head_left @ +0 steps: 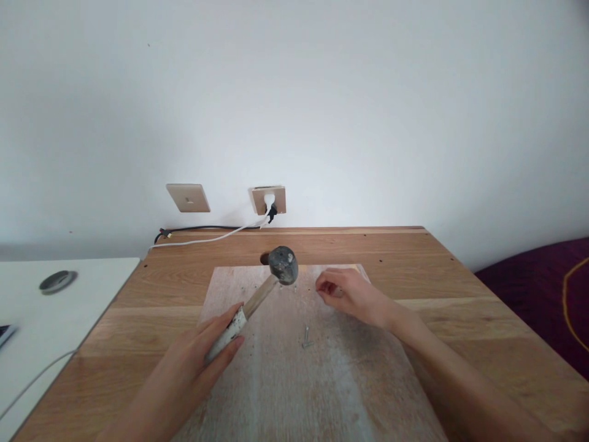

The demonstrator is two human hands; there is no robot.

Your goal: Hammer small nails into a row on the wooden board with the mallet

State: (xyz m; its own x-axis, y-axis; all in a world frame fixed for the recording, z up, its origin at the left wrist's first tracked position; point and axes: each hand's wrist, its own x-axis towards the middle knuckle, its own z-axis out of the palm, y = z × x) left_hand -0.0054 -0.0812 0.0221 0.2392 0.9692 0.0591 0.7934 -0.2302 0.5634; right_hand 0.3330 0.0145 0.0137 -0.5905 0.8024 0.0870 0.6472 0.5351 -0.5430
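My left hand (207,344) is closed around the pale, paint-marked grip of a mallet (258,298). The mallet's dark rounded head points up and away, over the far part of a worn whitish board (285,393). Above the board's far right portion, my right hand (343,291) has its thumb and fingers curled together in a pinch. Whatever may be between those fingertips is too small to make out. A few loose nails (307,336) lie on the board between my hands. Small nail heads or holes form a row (295,288) near its far edge.
Under the board is a wooden table (405,258) against a white wall. White and black cables (207,236) run along its back edge to a socket (271,201). To the left stands a white surface (27,288) with a round grey object (57,281); dark purple fabric (529,279) lies right.
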